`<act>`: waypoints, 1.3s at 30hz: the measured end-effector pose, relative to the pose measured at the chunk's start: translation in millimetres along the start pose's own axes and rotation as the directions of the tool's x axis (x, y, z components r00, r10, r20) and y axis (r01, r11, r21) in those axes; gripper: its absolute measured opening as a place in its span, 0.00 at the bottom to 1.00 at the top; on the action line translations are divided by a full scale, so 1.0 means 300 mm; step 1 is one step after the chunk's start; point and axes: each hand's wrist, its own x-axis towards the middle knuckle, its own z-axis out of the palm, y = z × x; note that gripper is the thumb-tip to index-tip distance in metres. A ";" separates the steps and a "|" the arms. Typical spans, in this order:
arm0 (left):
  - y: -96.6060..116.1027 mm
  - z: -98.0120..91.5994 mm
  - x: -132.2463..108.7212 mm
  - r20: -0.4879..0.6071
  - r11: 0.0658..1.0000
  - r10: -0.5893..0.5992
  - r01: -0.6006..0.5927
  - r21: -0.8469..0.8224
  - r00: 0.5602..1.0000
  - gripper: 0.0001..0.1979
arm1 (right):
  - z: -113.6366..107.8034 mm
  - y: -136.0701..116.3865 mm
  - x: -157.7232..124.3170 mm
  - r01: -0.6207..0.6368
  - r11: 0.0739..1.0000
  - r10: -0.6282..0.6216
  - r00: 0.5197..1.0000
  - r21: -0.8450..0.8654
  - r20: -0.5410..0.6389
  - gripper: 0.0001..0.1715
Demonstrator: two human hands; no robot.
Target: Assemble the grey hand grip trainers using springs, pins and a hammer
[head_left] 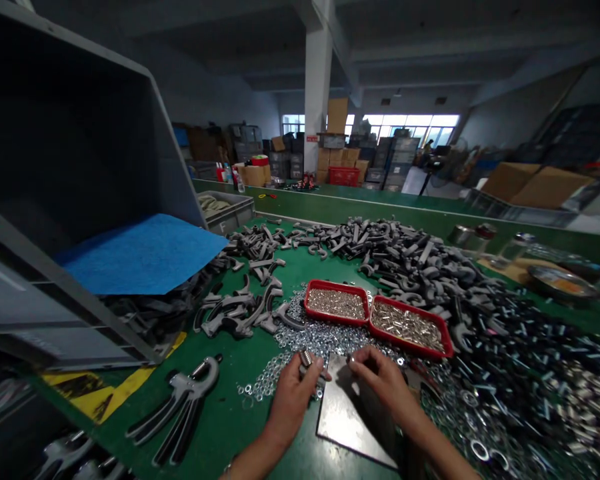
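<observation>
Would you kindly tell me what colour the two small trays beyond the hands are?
Both trays are red, holding silvery metal parts; the head view shows this.

the small metal piece at the left hand's fingers is too small to identify.

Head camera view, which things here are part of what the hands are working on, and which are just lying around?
In use:
left hand, holding a small metal part
right hand
metal plate
washers
two red trays of small metal pieces

Lying about:
grey crate with blue sheet
pile of grey handles
assembled gripper tool
boxes at the back
</observation>
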 end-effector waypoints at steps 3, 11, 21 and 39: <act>0.022 0.097 0.009 0.079 0.995 0.099 -0.097 -0.023 0.992 0.18 | -0.005 -0.008 -0.094 -0.180 0.871 0.154 0.984 0.458 0.094 0.17; -0.016 0.198 -0.023 0.032 0.998 0.034 -0.036 0.046 0.999 0.15 | 0.057 0.027 -0.144 -0.337 0.483 0.265 0.936 0.808 0.231 0.17; 0.023 0.235 -0.085 0.041 0.996 0.001 -0.004 0.094 0.999 0.21 | -0.022 -0.001 -0.234 0.142 0.988 -0.129 0.975 0.059 -0.182 0.15; 0.006 0.243 -0.036 0.149 0.999 0.013 -0.020 0.046 0.989 0.19 | -0.632 0.329 -0.401 -0.191 0.758 -0.053 0.935 -0.624 -0.351 0.13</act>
